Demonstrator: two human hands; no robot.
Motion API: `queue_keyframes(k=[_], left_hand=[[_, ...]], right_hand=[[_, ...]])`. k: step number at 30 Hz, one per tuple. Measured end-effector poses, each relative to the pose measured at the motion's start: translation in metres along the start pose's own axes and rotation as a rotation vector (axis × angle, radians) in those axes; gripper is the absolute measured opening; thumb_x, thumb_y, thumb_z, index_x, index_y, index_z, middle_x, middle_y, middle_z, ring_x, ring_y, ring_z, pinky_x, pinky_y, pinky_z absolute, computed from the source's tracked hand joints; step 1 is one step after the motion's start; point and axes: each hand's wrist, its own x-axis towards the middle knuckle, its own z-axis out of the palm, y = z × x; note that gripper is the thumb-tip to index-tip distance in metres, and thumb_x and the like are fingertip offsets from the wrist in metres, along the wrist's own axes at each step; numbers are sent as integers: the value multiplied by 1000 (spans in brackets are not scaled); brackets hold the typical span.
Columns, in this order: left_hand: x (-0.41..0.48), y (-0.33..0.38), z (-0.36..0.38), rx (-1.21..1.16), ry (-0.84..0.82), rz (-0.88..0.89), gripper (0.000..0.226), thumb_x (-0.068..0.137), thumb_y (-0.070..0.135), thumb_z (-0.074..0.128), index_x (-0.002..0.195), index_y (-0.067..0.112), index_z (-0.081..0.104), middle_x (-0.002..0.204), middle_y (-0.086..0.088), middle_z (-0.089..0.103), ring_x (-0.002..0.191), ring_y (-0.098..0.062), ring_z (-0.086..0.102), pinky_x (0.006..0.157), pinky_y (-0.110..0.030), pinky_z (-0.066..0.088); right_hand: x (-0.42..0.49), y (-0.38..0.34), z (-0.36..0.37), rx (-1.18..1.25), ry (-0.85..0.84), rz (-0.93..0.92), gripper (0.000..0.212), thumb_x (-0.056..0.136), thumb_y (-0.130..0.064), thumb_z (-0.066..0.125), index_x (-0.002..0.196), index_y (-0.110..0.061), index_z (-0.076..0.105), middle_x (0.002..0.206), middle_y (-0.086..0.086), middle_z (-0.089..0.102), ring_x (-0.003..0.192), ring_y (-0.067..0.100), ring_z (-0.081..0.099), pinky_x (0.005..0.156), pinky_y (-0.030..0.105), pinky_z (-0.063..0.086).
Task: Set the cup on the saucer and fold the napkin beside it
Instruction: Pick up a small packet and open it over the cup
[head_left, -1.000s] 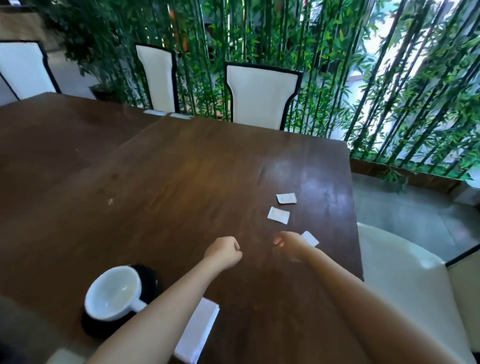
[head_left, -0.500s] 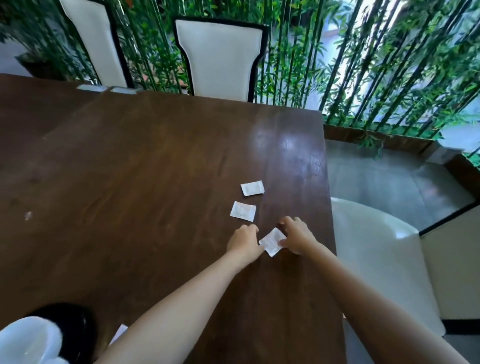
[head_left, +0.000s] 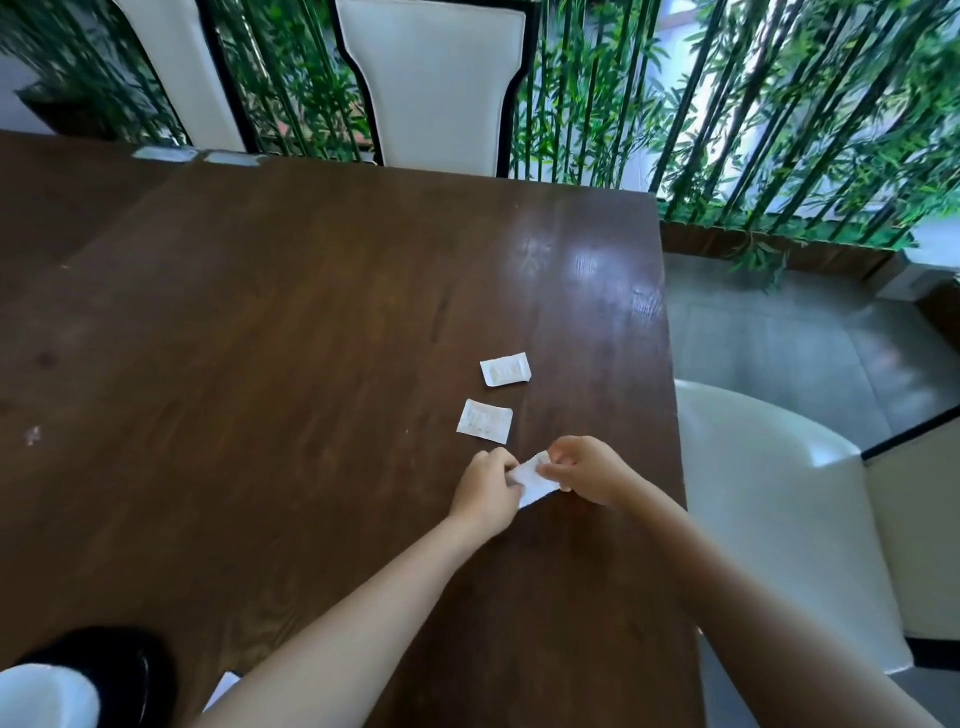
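The white cup (head_left: 44, 696) sits on the black saucer (head_left: 130, 670) at the bottom left corner, partly cut off by the frame. A corner of the white napkin (head_left: 223, 688) shows beside the saucer, mostly hidden under my left forearm. Far from them, near the table's right edge, my left hand (head_left: 485, 491) and my right hand (head_left: 587, 470) both pinch one small white packet (head_left: 535, 480), lifted a little off the wood.
Two more white packets (head_left: 485, 421) (head_left: 505, 369) lie just beyond my hands on the dark wooden table (head_left: 285, 338). A white chair (head_left: 779, 519) stands close at the right edge, another white chair (head_left: 436, 83) at the far side, bamboo behind.
My view has swung right and down, pushing cup and saucer to the corner. My left hand reached over to the packet, and both hands now hold it raised off the table.
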Motion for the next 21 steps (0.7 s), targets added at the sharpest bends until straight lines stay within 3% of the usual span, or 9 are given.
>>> queue_keyframes(k=[2, 5, 7, 9, 13, 17, 21], left_hand=[[9, -4, -15, -82, 14, -13, 12, 86, 12, 54, 97, 13, 59, 106, -7, 58, 88, -23, 59, 72, -32, 49], [29, -7, -38, -114, 46, -26, 28, 85, 11, 59, 113, 11, 61, 115, -7, 57, 98, -25, 60, 85, -39, 53], [45, -8, -49, -103, 77, -25, 29, 84, 11, 62, 112, 15, 62, 117, -8, 55, 94, -19, 57, 83, -30, 49], [61, -11, -56, -78, 96, -15, 30, 83, 11, 63, 112, 16, 61, 116, -8, 53, 89, -14, 51, 78, -22, 40], [81, -13, -59, -6, 81, -14, 41, 85, 10, 62, 125, 11, 52, 123, -11, 46, 97, -20, 54, 88, -25, 42], [92, -18, -57, 76, 32, -33, 45, 88, 13, 59, 132, 8, 48, 132, -13, 44, 114, -25, 52, 97, -29, 40], [96, -22, -58, 133, 5, -38, 32, 87, 17, 60, 119, 14, 57, 126, -9, 47, 109, -25, 55, 95, -33, 44]], right_hand=[[7, -8, -1, 67, 48, -6, 16, 85, -29, 60, 80, -14, 62, 58, -7, 55, 53, 7, 49, 50, 20, 36], [23, -25, 2, 130, 128, -2, 10, 84, -23, 63, 78, -16, 59, 63, -5, 57, 54, 5, 52, 52, 20, 39], [34, -35, 6, 178, 172, 36, 6, 82, -19, 63, 85, -16, 59, 73, -2, 61, 56, 6, 55, 59, 25, 47], [44, -43, 11, 220, 198, 84, 13, 81, -16, 63, 93, -15, 60, 85, 2, 65, 63, 12, 61, 68, 29, 52], [59, -51, 22, 170, 228, 170, 33, 82, -14, 58, 115, -13, 55, 109, 6, 64, 95, 22, 63, 70, 26, 42], [66, -56, 29, 50, 244, 217, 22, 86, -14, 52, 108, -13, 55, 109, 8, 62, 97, 26, 60, 73, 31, 45], [70, -57, 26, -47, 229, 196, 20, 87, -16, 52, 106, -10, 55, 114, 9, 51, 108, 27, 51, 86, 37, 46]])
